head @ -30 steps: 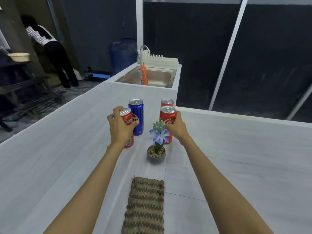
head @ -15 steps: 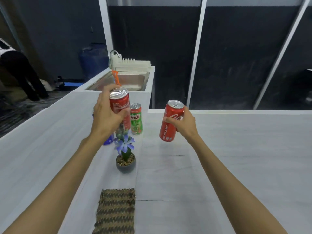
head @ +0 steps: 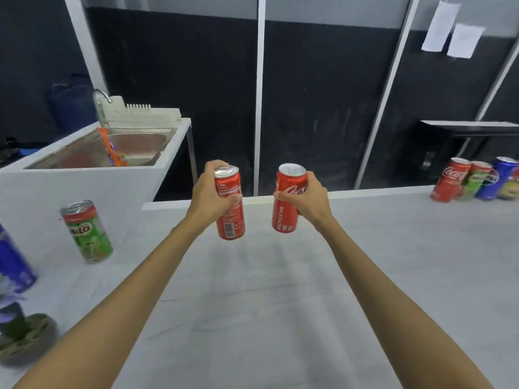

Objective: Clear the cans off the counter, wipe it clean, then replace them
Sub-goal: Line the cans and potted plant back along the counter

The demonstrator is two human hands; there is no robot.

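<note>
My left hand [head: 211, 189] grips a red Coke can [head: 230, 217], and my right hand [head: 307, 195] grips a second red Coke can [head: 287, 209]. Both cans hang upright in the air above the pale grey counter [head: 280, 304], side by side and a little apart. A green Milo can [head: 87, 231] and a blue can [head: 12, 265] stand on the counter at the left. Several more cans [head: 477, 179], red, green and blue, stand grouped at the counter's far right edge.
A small potted plant with a purple flower [head: 19, 329] sits at the bottom left. Behind the Milo can is a steel sink [head: 134, 147] in a white raised block, with a drying rack [head: 140, 113]. Dark wall panels lie beyond the counter's far edge.
Both hands lifted their red cans off the counter and carried them rightward. The view swung right, so the plant and left cans slid to the left edge and the far-right group of cans appeared.
</note>
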